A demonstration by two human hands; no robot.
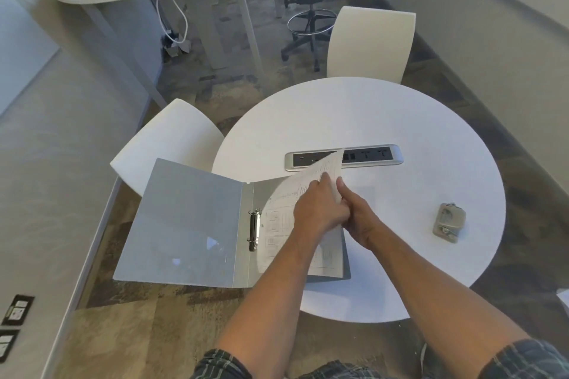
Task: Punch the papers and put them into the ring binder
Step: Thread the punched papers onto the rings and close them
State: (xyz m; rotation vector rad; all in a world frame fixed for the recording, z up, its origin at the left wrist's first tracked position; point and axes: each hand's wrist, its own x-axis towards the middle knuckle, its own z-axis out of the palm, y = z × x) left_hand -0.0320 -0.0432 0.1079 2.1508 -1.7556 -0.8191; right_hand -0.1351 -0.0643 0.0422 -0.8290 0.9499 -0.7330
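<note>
The open grey plastic ring binder (191, 221) overhangs the round white surface (400, 120), its 2 metal rings (255, 229) shut. The left hand (318, 209) and right hand (358, 215) both pinch the thin printed white papers (320, 172) over its right half. Light and floppy, they are best held by the outer edge. The small grey metal hole punch (449, 222) sits well apart.

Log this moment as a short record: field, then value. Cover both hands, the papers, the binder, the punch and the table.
left hand: grips the papers from above
right hand: grips the papers' right edge
papers: lifted and tilted over the binder's right half, partly lying on it
ring binder: open; left cover overhangs the table edge
rings: metal; whether open or closed cannot be told
hole punch: on the table, right of the hands, untouched
round table: white, with a power strip set in it
</note>
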